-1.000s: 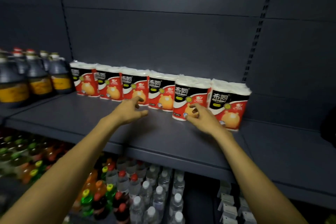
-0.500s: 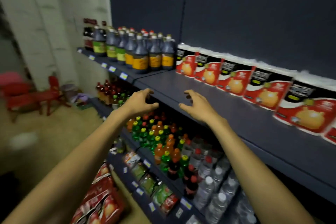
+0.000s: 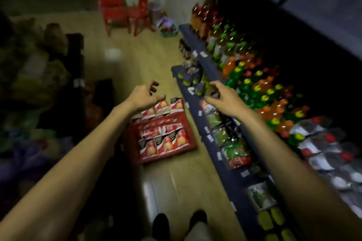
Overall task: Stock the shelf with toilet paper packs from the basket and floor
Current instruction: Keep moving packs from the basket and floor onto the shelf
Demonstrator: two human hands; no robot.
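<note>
Both bare arms are reaching out over the aisle. The left hand [image 3: 144,96] and right hand [image 3: 223,97] are hanging in the air with loosely curled fingers, holding nothing. Below them a red plastic basket [image 3: 188,147] is sitting on the glossy floor [image 3: 176,188], filled with glossy red-and-black packs [image 3: 162,143]; more packs [image 3: 166,106] are lying just behind it. Round-capped bottles [image 3: 260,92] are lining the dark shelf [image 3: 221,158] to the right.

Dim and smeared by motion blur, with dark corners and wide-angle bending at the edges.
</note>
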